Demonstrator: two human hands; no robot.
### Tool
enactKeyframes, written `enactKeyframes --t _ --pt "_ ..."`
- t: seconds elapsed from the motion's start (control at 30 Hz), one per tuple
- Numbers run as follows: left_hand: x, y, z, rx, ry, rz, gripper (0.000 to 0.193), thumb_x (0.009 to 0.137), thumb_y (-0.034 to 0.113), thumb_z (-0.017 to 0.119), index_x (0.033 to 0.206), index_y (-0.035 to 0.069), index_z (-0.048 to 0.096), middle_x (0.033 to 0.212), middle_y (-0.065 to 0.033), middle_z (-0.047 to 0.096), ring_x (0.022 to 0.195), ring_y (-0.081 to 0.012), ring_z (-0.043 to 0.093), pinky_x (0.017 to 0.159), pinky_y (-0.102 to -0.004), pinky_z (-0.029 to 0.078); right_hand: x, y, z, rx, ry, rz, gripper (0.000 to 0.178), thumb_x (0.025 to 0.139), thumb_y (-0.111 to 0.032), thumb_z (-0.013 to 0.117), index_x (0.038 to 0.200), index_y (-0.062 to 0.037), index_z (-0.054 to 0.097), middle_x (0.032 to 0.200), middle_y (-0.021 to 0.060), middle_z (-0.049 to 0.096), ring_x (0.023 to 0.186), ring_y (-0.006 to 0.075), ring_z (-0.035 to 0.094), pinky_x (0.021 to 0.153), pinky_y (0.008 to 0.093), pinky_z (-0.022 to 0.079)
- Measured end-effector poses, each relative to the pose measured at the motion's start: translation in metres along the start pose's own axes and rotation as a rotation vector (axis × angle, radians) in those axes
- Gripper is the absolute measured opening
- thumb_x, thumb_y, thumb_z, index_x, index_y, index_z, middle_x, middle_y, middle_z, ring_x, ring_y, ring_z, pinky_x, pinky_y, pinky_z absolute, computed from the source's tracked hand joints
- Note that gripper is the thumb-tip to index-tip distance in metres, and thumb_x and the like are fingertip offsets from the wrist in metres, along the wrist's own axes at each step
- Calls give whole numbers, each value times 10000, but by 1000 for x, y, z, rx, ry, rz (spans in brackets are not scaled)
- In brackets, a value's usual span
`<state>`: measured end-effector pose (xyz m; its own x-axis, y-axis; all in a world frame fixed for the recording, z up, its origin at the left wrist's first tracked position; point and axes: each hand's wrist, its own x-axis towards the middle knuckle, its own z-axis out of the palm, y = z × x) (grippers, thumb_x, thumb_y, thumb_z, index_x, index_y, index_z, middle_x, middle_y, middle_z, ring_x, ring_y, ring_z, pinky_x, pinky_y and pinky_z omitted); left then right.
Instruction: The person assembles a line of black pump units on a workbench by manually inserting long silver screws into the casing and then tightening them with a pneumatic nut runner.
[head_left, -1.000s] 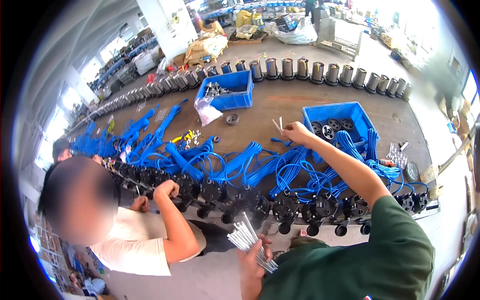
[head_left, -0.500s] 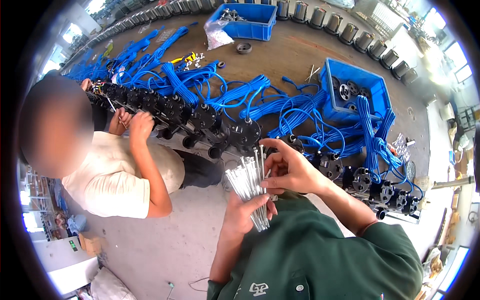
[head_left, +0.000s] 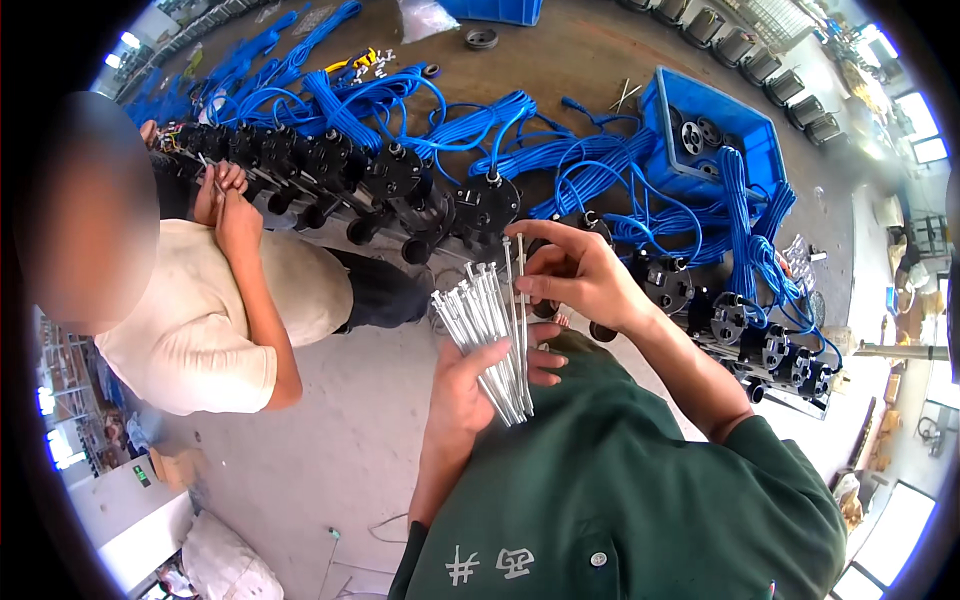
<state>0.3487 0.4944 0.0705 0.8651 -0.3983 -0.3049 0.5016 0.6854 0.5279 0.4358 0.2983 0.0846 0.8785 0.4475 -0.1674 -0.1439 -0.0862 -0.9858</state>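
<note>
A fanned bundle of long silver bolts (head_left: 480, 330) is gripped in my left hand (head_left: 462, 385), heads up and shanks slanting down toward my shirt. The thumb lies across the front of the bundle. My right hand (head_left: 575, 275) is at the right side of the bundle, thumb and fingers pinching two long bolts (head_left: 517, 300) that stand a little apart from the others. Their lower ends still lie among the fingers of my left hand. Just beyond my hands is a black round housing (head_left: 487, 208) with a blue cable on top.
Similar black housings (head_left: 720, 315) line the table edge. Coiled blue cables (head_left: 590, 155) lie behind them, beside a blue bin (head_left: 655, 150) holding round black parts. At the left a co-worker (head_left: 200, 320) works on the row with both hands. Metal cylinders (head_left: 760, 65) stand at the back.
My view has shifted, so the table sits higher in it. The right-hand bolts have moved apart from the bundle. The co-worker's hands have come closer together.
</note>
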Motion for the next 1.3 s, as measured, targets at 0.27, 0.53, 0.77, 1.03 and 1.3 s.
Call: enactKeyframes --t 0.27,0.53,0.77,1.03,1.3 --pt "-5 -1 -9 21 38 -10 512 935 -26 520 1424 -81 380 1260 -384 585 997 -488 700 788 -523 643 5 -8 -6 52 48 -7 534 893 -57 737 1394 -27 555 888 58 742 743 71 646 629 235 525" --pt "-4 5 -7 56 22 -58 501 911 -5 565 1383 -86 417 1254 -348 605 999 -460 703 788 -508 633 9 -29 -74 -544 508 -138 599 880 -171 790 1394 -6 531 1144 139 701 815 150 687 648 296 557" --pt "-4 -2 -5 81 67 -76 518 927 8 533 1412 -102 391 1237 -355 616 938 -441 721 717 -457 642 -5 7 2 -31 -97 38 475 883 -36 749 1317 26 568 884 61 716 777 88 657 689 247 539" --pt "-7 -11 -28 101 156 -99 423 930 -6 542 1335 -100 467 1136 -328 667 745 -302 708 573 -350 563 10 4 -40 40 303 -18 149 978 -86 654 1069 25 693 908 87 738 775 111 692 664 241 566" --pt "-2 -17 -28 66 201 25 466 891 -7 582 1345 -84 507 1102 -253 672 770 -261 646 646 -376 528 74 18 -75 -479 756 -411 122 909 -89 724 998 -6 729 750 125 733 658 160 725 624 288 555"
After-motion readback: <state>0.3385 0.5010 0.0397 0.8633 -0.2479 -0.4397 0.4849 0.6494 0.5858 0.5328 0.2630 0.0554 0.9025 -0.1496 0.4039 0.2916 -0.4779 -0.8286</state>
